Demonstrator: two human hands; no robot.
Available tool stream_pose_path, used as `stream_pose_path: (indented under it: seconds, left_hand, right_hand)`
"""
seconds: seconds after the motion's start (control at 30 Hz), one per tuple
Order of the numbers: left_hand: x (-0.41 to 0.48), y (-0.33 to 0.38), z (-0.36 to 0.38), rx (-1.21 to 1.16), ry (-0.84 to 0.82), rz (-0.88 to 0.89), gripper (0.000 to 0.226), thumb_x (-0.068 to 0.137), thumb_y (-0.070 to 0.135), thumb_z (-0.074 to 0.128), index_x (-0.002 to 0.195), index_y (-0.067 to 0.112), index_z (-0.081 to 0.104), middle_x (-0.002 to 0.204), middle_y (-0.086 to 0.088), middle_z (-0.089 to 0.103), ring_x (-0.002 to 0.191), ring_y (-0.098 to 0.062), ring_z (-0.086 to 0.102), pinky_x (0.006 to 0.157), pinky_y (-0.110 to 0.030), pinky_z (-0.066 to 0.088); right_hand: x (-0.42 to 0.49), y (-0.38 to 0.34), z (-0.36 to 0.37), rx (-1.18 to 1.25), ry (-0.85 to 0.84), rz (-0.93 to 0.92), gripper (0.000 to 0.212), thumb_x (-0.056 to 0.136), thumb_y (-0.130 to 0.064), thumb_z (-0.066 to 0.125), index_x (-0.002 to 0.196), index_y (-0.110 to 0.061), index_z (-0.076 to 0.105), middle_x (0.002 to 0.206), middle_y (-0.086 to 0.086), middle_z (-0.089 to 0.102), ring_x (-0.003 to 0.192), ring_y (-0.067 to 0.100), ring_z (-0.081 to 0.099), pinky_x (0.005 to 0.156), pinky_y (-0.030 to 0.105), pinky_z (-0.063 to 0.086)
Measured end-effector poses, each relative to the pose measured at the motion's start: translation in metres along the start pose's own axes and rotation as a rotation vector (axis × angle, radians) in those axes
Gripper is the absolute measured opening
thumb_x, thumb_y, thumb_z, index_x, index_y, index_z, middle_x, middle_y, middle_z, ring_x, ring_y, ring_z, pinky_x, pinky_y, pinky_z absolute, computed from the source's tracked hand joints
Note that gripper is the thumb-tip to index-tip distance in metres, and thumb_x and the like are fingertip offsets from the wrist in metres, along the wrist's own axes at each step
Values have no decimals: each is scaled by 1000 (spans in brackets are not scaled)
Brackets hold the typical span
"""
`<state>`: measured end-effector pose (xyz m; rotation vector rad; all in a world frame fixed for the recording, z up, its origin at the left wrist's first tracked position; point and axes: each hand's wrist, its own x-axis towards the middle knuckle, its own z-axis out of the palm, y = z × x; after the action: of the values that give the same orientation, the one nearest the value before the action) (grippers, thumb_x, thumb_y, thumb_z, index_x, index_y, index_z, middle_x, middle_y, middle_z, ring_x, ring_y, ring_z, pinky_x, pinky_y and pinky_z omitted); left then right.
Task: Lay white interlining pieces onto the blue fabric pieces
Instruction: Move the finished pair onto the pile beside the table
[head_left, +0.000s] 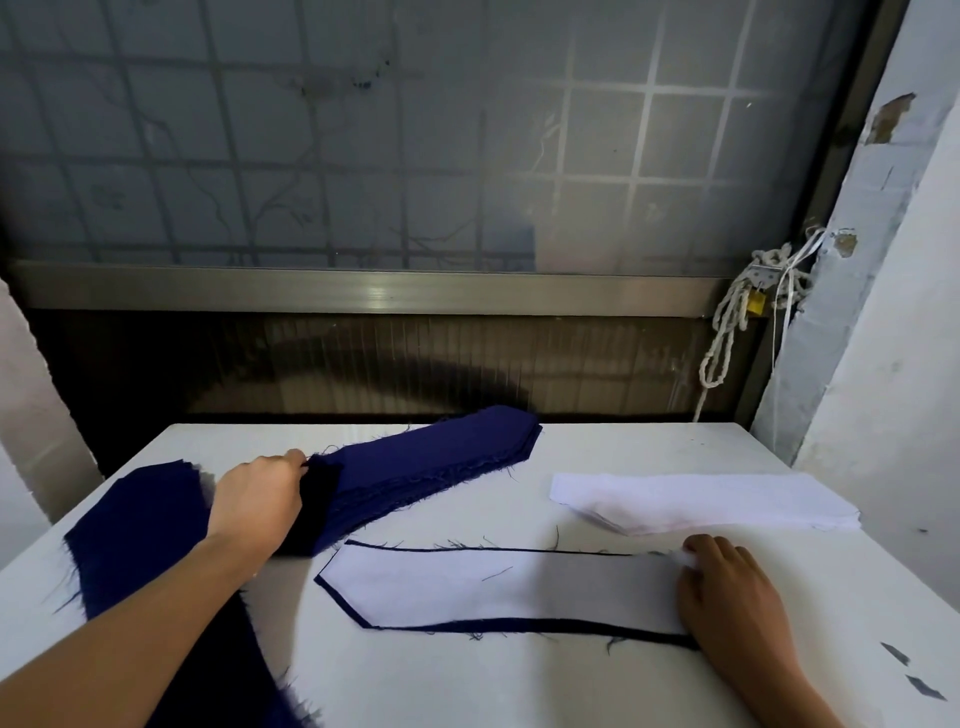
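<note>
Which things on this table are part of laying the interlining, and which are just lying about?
Job: blue stack, gripped by left hand; white stack; laid pair, white on blue, under right hand; loose blue fabric.
Lying about: rope, padlock, dark scraps.

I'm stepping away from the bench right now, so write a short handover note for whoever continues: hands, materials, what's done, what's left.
Left hand grips the near end of the blue stack. Right hand rests on the right end of the laid interlining piece; whether it pinches is unclear.
That piece lies on one blue piece, whose edge shows around it. The interlining stack lies far right, more blue fabric at left.
Done: one pair laid.
Left: cover the remaining blue pieces.
</note>
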<state>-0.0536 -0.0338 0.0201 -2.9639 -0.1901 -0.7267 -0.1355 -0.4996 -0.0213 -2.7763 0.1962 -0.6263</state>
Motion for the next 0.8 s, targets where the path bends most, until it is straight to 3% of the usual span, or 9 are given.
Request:
stream_pose_path:
  seconds: [0.2, 0.37, 0.43, 0.57, 0.63, 0.7, 0.8]
  left_hand:
    - [-2, 6, -8, -181, 14, -107, 9, 93, 21, 65, 94, 14, 71, 77, -8, 71, 71, -32, 66, 59, -33, 45]
    - [-24, 45, -21, -474, 147, -75, 12, 85, 12, 74, 85, 15, 63, 65, -2, 66, 57, -25, 60, 54, -30, 41]
    - [-39, 60, -20, -593, 167, -59, 21, 82, 3, 73, 91, 17, 61, 75, 1, 70, 64, -22, 64, 58, -31, 46]
    - [-63, 79, -16, -794, 221, -58, 45, 84, -3, 69, 121, 20, 60, 98, 10, 67, 81, -10, 65, 71, -31, 54]
    - [-71, 80, -11, -771, 263, 52, 54, 75, -13, 72, 122, 13, 65, 96, 5, 60, 74, -13, 62, 64, -30, 54]
    - [-76, 77, -6, -712, 326, 176, 55, 66, -20, 74, 114, 6, 71, 94, 0, 56, 70, -13, 57, 60, -24, 49]
    - [-76, 75, -2, -640, 419, 256, 57, 61, -24, 73, 112, 2, 73, 99, -6, 61, 80, -17, 60, 65, -25, 52]
  right_hand:
    - [1, 1, 3, -14, 12, 26, 25, 73, -1, 69, 97, -5, 66, 87, 15, 67, 85, 37, 60, 71, 41, 48]
    - [2, 4, 7, -90, 120, -38, 29, 70, -3, 76, 97, -1, 65, 90, 18, 63, 81, 41, 60, 70, 45, 46]
    - [1, 4, 7, -161, 243, -44, 25, 79, -15, 68, 101, -2, 65, 97, 17, 63, 87, 40, 58, 78, 48, 41]
    - [-2, -9, 7, -198, 330, -123, 46, 83, -34, 38, 107, -5, 65, 110, 15, 61, 99, 38, 57, 93, 51, 33]
    - [-2, -33, 7, -186, 312, -192, 43, 82, -33, 43, 109, -6, 64, 113, 16, 60, 102, 37, 56, 94, 51, 34]
    - [-1, -68, 10, -132, 260, -279, 40, 78, -27, 59, 113, -8, 63, 117, 15, 59, 106, 36, 56, 93, 49, 39]
    - [4, -131, 15, -9, 156, -437, 57, 70, -23, 74, 124, -12, 57, 129, 9, 57, 120, 28, 53, 100, 43, 41]
